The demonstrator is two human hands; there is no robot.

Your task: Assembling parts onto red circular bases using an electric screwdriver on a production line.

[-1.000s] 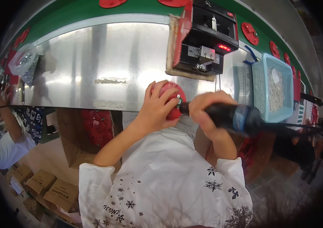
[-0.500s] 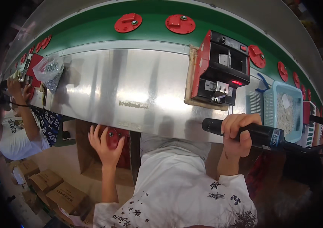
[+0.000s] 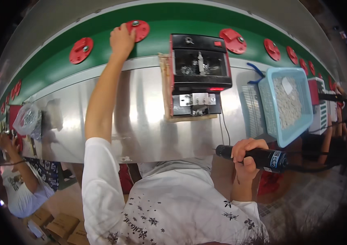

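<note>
While the left hand [image 3: 121, 41] stretches far forward, its fingers rest on a red disc [image 3: 137, 29] lying on the green belt [image 3: 161, 18]; whether they pinch it or only touch is unclear from here. Right hand [image 3: 245, 153] stays low at the steel bench [image 3: 141, 114] edge, fist wrapped tight around a black electric screwdriver [image 3: 263, 158], tip pointing left. Hands well apart. Black-and-red screw feeder box [image 3: 200, 73] sits between them on the bench. Blue basket [image 3: 271, 118] of pale small parts just right of it. More red discs along belt. Another person [image 3: 16, 183] at far left.
</note>
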